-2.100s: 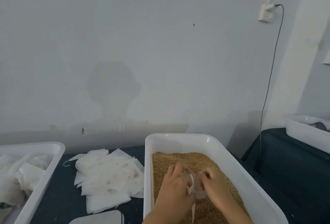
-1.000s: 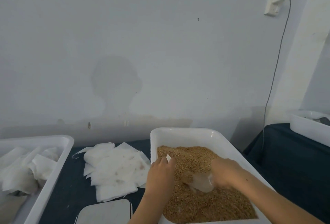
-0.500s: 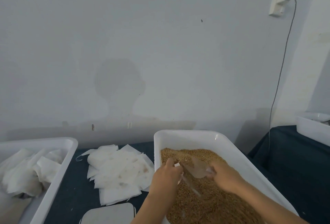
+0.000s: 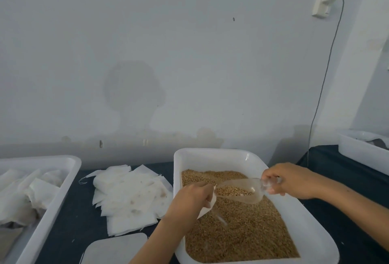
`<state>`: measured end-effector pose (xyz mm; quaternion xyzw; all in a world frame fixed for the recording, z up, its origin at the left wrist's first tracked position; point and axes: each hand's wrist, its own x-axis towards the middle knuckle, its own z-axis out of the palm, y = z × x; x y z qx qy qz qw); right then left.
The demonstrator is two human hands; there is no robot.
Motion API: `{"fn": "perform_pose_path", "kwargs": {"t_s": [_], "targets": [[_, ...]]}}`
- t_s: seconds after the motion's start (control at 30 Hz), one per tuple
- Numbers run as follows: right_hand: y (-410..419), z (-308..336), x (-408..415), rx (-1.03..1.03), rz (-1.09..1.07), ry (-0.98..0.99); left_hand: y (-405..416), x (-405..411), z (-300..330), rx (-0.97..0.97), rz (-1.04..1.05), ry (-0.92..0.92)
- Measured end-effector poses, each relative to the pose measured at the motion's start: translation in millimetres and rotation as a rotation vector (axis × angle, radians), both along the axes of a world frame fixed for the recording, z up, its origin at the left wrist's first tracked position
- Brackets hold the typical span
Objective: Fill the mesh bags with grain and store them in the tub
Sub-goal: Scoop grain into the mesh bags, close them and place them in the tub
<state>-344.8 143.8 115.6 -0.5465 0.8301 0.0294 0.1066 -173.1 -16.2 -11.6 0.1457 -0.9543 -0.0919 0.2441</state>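
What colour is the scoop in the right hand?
Clear, see-through plastic scoop, loaded with tan grain; head view.

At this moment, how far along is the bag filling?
Done: filled-looking bags lie in the left tub. In hand: the right hand tips a loaded scoop toward the mesh bag the left hand holds. Left: a stack of empty bags.

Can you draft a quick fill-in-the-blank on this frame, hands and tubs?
1. The right hand holds a clear ____ loaded with grain.
2. The left hand pinches a white mesh ____ at the scoop's mouth.
3. Both hands work above the tub of ____.
4. The pile of empty bags lies to the ____ of that tub.

Missing words: scoop; bag; grain; left
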Motion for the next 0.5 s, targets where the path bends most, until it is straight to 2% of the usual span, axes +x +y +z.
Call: {"fn": "perform_pose_path", "kwargs": {"t_s": [0.1,0.5], "targets": [[-7,4,4,0.026,0.008,0.042,0,1,-1,0.022,-0.009,0.028],[-36,21,18,0.09,0.036,0.338,2,3,5,0.068,-0.003,-0.042]]}}
